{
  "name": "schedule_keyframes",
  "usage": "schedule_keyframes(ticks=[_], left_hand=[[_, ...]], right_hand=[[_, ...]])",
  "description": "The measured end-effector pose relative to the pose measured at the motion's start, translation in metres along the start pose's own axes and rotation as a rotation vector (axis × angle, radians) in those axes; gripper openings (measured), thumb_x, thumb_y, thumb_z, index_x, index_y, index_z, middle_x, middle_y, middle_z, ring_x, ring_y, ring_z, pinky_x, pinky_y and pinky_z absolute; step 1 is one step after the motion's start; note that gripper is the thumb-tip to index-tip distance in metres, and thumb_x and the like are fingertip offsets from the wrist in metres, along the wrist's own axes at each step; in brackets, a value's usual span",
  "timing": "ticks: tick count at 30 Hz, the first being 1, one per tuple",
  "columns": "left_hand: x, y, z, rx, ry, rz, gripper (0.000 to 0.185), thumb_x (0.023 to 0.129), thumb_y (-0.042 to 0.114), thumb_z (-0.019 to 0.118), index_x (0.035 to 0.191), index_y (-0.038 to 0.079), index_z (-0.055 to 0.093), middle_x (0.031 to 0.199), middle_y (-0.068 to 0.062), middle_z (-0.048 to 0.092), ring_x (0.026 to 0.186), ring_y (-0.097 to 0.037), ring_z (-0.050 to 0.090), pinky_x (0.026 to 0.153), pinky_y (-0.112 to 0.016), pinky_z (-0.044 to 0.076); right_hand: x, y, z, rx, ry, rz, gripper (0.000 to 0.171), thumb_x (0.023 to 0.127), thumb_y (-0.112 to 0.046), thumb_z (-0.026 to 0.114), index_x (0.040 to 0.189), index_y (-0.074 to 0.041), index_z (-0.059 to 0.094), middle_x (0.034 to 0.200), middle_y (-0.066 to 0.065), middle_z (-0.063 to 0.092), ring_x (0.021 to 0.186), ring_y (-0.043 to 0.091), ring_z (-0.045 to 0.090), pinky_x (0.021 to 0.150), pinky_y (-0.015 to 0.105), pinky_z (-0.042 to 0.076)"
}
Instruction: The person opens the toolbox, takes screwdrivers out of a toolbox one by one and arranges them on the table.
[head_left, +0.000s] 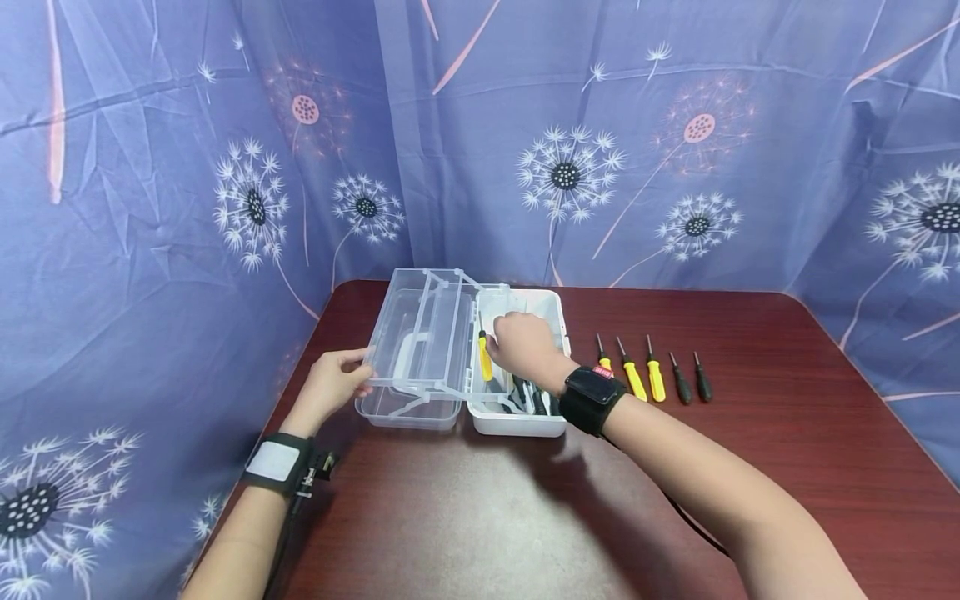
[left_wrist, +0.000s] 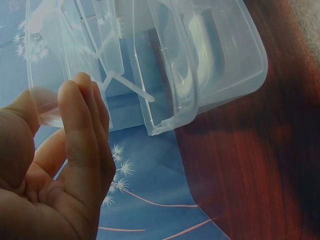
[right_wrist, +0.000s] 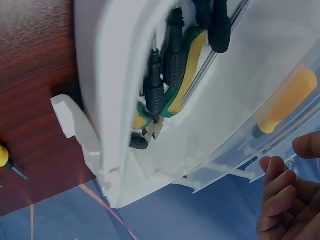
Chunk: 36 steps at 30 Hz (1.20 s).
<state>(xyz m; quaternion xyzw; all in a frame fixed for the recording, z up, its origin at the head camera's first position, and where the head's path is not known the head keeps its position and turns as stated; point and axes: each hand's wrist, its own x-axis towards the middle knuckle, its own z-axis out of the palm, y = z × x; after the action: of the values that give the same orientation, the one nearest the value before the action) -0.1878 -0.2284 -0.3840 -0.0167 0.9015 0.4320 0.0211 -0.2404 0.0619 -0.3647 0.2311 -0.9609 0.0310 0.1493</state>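
My left hand (head_left: pixel 333 385) pinches the left edge of a clear plastic tray (left_wrist: pixel 47 107) joined by hinged arms to a toolbox. My right hand (head_left: pixel 528 346) is over the white toolbox base (head_left: pixel 517 425), fingers loosely bent and a gap between thumb and fingertips (right_wrist: pixel 275 167). Beside it, a yellow-handled screwdriver (head_left: pixel 485 358) lies in the clear tray section, apart from the fingers in the right wrist view. Inside the base are pliers (right_wrist: pixel 187 70) with green-yellow handles and several black-handled tools (right_wrist: pixel 156 92).
Right of the toolbox, three yellow screwdrivers (head_left: pixel 656 379) and two black screwdrivers (head_left: pixel 703 385) lie in a row on the dark red table (head_left: pixel 750 467). The clear lid (head_left: pixel 408 417) lies folded back on the left. A patterned blue curtain (head_left: pixel 480 167) hangs behind the table.
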Motion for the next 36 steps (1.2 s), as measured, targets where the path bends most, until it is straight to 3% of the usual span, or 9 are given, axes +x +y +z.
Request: schedule_keyframes(ticks=[3,10,19,36], left_hand=[[0.0,-0.001,0.001,-0.003,0.0,0.0,0.047,0.087,0.005,0.052,0.133,-0.003,0.053,0.097,-0.022,0.071,0.058,-0.001,0.061,0.057,-0.021,0.054],[-0.001,0.0,0.0,-0.011,-0.007,-0.013,0.046,0.088,0.006,0.051,0.133,-0.003,0.053,0.098,-0.021,0.071,0.06,-0.002,0.062,0.056,-0.018,0.052],[0.0,-0.001,0.0,0.004,-0.009,-0.025,0.046,0.089,0.008,0.053,0.135,-0.001,0.052,0.099,-0.022,0.071,0.062,-0.004,0.063,0.057,-0.018,0.052],[0.002,-0.003,0.001,0.0,-0.017,-0.028,0.047,0.089,0.01,0.054,0.135,0.001,0.053,0.097,-0.02,0.071,0.06,-0.003,0.062,0.057,-0.018,0.051]], right_hand=[[0.002,-0.004,0.002,0.001,-0.015,-0.011,0.038,0.088,-0.026,0.061,0.054,-0.013,0.049,0.057,0.007,0.056,0.05,0.021,0.055,0.04,0.037,0.044],[0.004,-0.008,0.004,0.019,-0.08,-0.051,0.046,0.091,-0.023,0.056,0.052,-0.019,0.033,0.05,-0.002,0.032,0.045,0.013,0.034,0.041,0.026,0.022],[0.006,-0.008,0.013,0.068,-0.132,-0.037,0.048,0.092,-0.025,0.055,0.05,-0.019,0.034,0.048,-0.005,0.027,0.044,0.012,0.033,0.041,0.025,0.022],[0.012,-0.002,0.023,0.052,-0.162,0.0,0.048,0.09,-0.028,0.059,0.051,-0.019,0.031,0.048,-0.002,0.034,0.045,0.017,0.045,0.04,0.027,0.03]])
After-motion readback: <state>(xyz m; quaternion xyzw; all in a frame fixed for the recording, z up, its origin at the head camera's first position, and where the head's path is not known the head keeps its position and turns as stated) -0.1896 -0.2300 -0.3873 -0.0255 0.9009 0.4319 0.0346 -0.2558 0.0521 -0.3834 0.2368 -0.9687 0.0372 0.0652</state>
